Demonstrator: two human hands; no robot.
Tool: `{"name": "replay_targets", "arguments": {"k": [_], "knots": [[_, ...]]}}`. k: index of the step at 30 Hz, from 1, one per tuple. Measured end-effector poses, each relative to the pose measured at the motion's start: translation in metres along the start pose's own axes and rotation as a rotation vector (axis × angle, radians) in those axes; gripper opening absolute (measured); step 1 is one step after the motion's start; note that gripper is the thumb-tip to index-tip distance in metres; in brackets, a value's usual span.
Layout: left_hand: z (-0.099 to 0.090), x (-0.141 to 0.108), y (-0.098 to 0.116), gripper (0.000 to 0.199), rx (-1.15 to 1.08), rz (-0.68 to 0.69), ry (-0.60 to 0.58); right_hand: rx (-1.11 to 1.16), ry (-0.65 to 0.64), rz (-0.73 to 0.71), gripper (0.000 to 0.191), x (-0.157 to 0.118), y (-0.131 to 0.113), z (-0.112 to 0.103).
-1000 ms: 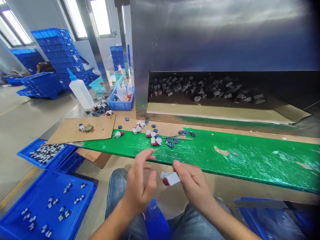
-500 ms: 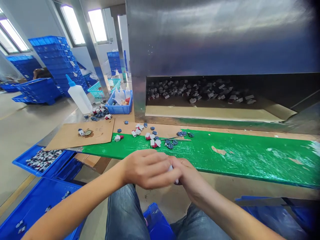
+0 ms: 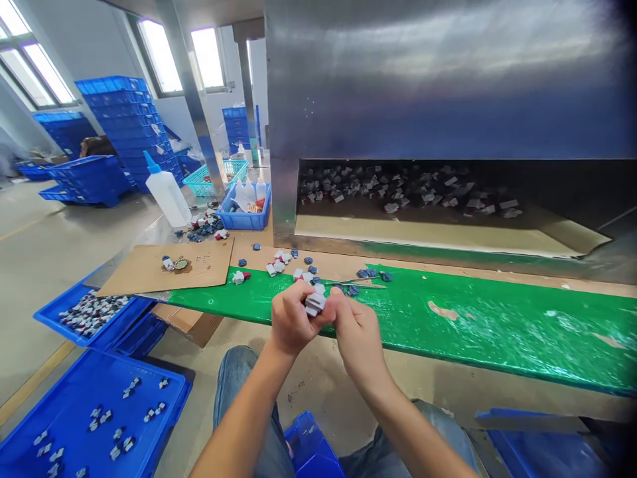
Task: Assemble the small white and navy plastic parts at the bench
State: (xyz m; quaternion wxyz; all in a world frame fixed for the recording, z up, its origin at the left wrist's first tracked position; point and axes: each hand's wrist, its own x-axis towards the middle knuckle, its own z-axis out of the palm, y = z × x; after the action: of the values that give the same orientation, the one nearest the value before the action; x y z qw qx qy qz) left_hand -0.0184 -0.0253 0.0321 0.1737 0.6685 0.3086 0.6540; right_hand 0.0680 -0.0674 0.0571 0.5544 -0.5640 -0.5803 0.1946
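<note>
A small white and grey plastic part (image 3: pixel 315 303) is held between my two hands, just above the front edge of the green-covered bench (image 3: pixel 418 312). My left hand (image 3: pixel 292 318) is closed round its left side. The fingers of my right hand (image 3: pixel 355 328) are pinched at its right side, touching it or very near it. Past my hands lie loose white and red parts (image 3: pixel 277 263), dark blue pieces (image 3: pixel 368 273) and thin metal tweezers (image 3: pixel 365 285). On a cardboard sheet (image 3: pixel 212 262) to the left is a round cap (image 3: pixel 181 264) beside one small part.
A metal housing (image 3: pixel 438 86) stands behind the bench, many parts inside its opening. Back left are a glue bottle (image 3: pixel 169 197) and a blue basket (image 3: pixel 243 218) of small bottles. Blue trays (image 3: pixel 164 425) with parts sit low left; a blue bin (image 3: pixel 313 451) is between my knees.
My hands have separated slightly and turned upward, so the part now shows between them. The left hand no longer covers the right. The view has shifted a little left, showing more of the lower tray.
</note>
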Motion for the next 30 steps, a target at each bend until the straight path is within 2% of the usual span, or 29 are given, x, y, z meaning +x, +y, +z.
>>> {"name": "replay_targets", "arguments": {"k": [3, 5, 7, 9, 11, 13, 17, 19, 21, 22, 24, 25, 27, 29, 30], "knots": [[-0.002, 0.001, 0.000, 0.033, 0.010, -0.008, -0.041, -0.039, -0.002, -0.035, 0.038, -0.002, 0.004, 0.000], [-0.001, 0.003, 0.008, 0.028, 0.021, -0.078, -0.035, -0.095, 0.032, -0.103, 0.038, -0.002, 0.005, -0.001], [0.002, 0.005, 0.019, 0.023, -0.056, -0.315, -0.077, -0.165, 0.066, -0.214, 0.037, -0.001, 0.008, -0.003], [0.003, 0.008, 0.028, 0.024, -0.254, -0.663, -0.195, -0.233, 0.058, -0.367, 0.036, 0.002, 0.012, -0.009], [0.000, 0.008, 0.034, 0.028, -0.461, -0.945, -0.348, -0.279, 0.002, -0.526, 0.035, 0.004, 0.015, -0.017], [-0.007, 0.004, 0.036, 0.029, -0.579, -1.126, -0.511, -0.333, -0.081, -0.737, 0.034, 0.004, 0.014, -0.027], [-0.030, -0.022, 0.044, 0.018, -0.614, -1.380, -0.931, -0.466, -0.356, -1.383, 0.033, -0.004, -0.002, -0.045], [-0.040, -0.037, 0.053, 0.016, -0.589, -1.485, -1.100, -0.380, -0.533, -1.652, 0.031, -0.009, -0.014, -0.048], [-0.047, -0.047, 0.065, 0.023, -0.586, -1.556, -1.166, -0.229, -0.660, -1.784, 0.030, -0.012, -0.023, -0.049], [-0.050, -0.049, 0.070, 0.026, -0.592, -1.562, -1.150, -0.190, -0.695, -1.775, 0.031, -0.013, -0.025, -0.048], [-0.053, -0.046, 0.076, 0.027, -0.595, -1.512, -1.018, -0.231, -0.656, -1.576, 0.034, -0.017, -0.023, -0.046], [-0.053, -0.043, 0.077, 0.028, -0.575, -1.431, -0.895, -0.274, -0.597, -1.403, 0.035, -0.019, -0.019, -0.045], [-0.052, -0.034, 0.074, 0.032, -0.493, -1.175, -0.627, -0.284, -0.491, -0.954, 0.033, -0.026, -0.010, -0.040], [-0.049, -0.028, 0.070, 0.037, -0.389, -0.877, -0.421, -0.141, -0.448, -0.478, 0.033, -0.033, -0.004, -0.034], [-0.047, -0.026, 0.067, 0.037, -0.342, -0.750, -0.363, -0.045, -0.434, -0.272, 0.035, -0.037, -0.003, -0.031]]}}
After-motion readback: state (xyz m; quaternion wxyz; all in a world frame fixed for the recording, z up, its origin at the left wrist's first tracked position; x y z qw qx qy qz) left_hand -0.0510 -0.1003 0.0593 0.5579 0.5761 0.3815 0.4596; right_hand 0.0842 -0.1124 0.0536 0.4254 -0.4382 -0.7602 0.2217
